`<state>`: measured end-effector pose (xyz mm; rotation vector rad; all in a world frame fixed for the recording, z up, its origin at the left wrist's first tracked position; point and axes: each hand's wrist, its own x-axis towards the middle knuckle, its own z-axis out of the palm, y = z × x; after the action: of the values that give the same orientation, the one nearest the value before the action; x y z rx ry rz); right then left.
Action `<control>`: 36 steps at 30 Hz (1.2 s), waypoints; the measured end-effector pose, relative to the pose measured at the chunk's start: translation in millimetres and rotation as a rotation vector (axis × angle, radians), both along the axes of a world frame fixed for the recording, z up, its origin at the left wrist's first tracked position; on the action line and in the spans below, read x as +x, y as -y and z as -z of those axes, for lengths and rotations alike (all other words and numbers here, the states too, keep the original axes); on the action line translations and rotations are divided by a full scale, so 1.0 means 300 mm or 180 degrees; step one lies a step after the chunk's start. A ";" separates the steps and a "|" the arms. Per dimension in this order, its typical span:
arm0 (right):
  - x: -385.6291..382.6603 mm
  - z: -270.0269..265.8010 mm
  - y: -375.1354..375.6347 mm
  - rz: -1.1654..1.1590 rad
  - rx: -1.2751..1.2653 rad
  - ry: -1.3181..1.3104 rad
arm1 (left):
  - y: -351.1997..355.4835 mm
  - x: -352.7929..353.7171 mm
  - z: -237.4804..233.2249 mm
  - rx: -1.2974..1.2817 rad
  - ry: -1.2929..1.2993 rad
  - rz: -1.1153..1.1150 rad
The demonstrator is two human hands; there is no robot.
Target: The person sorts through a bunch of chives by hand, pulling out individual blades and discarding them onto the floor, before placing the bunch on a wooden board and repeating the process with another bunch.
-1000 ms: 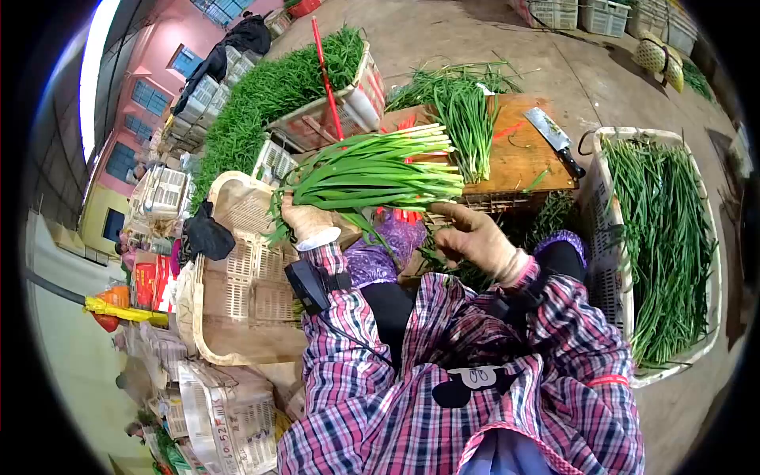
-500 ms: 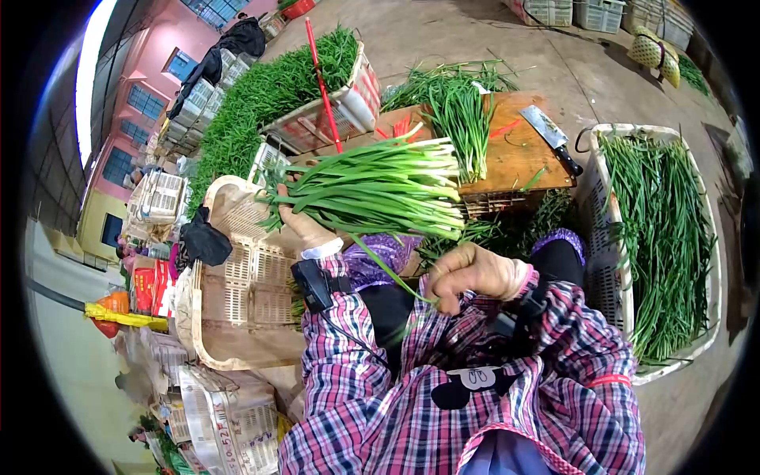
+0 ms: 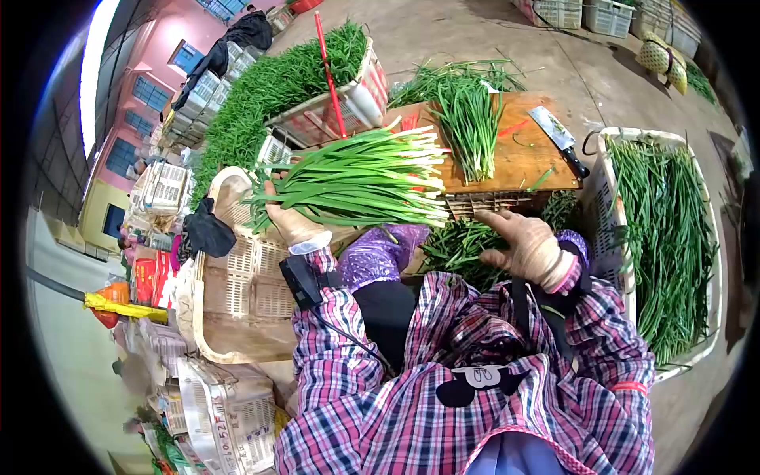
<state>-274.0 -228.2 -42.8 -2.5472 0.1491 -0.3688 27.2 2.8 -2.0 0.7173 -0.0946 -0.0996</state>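
A thick bunch of garlic chives, white stem ends to the right, rests in my gloved left hand, whose fingers are mostly hidden under the leaves. My gloved right hand holds nothing, its thumb and fingers apart, above loose green leaves between my knees. Beyond it, a smaller bunch of chives lies on a wooden board. A cleaver with a black handle sits at the board's right edge. Red strips show behind the held bunch.
On the right stands a white crate filled with chives. A beige crate is at my left, with a black bag on its rim. Behind it, a heaped crate of greens has a red pole beside it.
My right hand has moved right and forward, letting go of a single chive stalk, and its fingers have opened. The held bunch has shifted slightly left.
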 end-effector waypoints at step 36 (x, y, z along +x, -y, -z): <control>0.214 0.105 -0.158 0.0523 0.4259 0.1481 | 0.105 -0.084 0.047 -0.0226 -0.0695 0.0268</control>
<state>-209.7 -180.9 -74.4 -1.1042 0.2979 -0.6306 2.1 -28.7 -16.2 0.6277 0.0802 -0.2529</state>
